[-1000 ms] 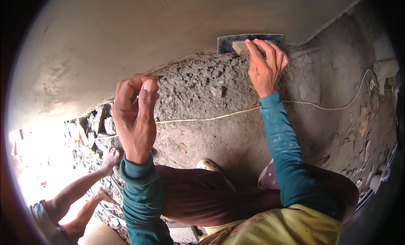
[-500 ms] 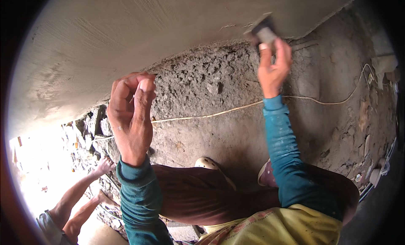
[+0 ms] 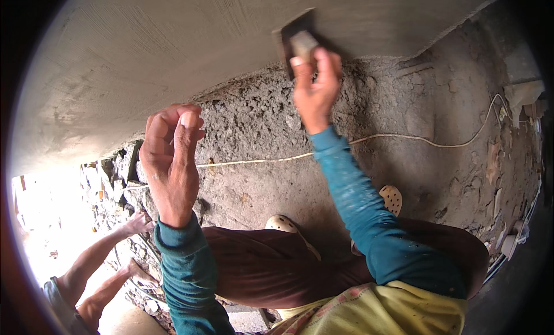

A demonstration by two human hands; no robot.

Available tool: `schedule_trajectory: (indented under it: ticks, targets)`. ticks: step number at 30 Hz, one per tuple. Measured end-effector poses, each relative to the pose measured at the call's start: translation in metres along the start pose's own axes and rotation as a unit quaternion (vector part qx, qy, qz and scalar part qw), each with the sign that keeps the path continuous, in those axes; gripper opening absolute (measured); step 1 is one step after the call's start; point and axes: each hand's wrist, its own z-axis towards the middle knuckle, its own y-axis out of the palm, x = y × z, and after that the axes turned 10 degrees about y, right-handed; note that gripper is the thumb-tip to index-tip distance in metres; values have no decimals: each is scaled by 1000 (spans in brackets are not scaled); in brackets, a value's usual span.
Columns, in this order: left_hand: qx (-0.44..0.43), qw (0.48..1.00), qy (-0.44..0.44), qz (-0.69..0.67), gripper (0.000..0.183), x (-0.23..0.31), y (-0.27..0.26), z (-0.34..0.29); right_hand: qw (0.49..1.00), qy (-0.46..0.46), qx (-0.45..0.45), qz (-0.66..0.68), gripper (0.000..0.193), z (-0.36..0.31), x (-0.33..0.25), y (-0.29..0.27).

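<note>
My right hand (image 3: 317, 88) grips the block-like handle of a plastering trowel (image 3: 287, 37). Its dark flat blade lies against the smooth grey plaster wall (image 3: 144, 52), close to the plaster's lower edge. My left hand (image 3: 171, 159) is raised on the left, in front of the wall's foot. Its fingers are curled in toward the thumb, and whatever they may hold is hidden. Grey smears mark the teal right sleeve.
Below the plaster runs a strip of rough, crumbly mortar (image 3: 254, 119). A pale cable (image 3: 404, 136) crosses the dirt ground. Another person's bare legs (image 3: 95, 271) are at the lower left, beside rubble (image 3: 124, 168). My perforated pale clogs (image 3: 281, 222) stand below my hands.
My right hand has swept the trowel leftward along the plaster's lower edge. My left hand has shifted slightly left, still curled. More of the right clog shows.
</note>
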Motion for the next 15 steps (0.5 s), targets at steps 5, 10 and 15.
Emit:
schedule_trajectory:
  ticks: [5, 10, 15]
  targets:
    - [20, 998, -6, -62, 24, 5, 1, -1, 983, -98, -152, 23, 28, -44, -19, 40]
    - [28, 998, -4, -63, 24, 6, -8, -4, 874, 160, -236, 393, 30, -28, -22, -16]
    - [35, 996, -4, -78, 24, 10, -2, -3, 867, 234, -78, 433, 44, 10, 41, -88]
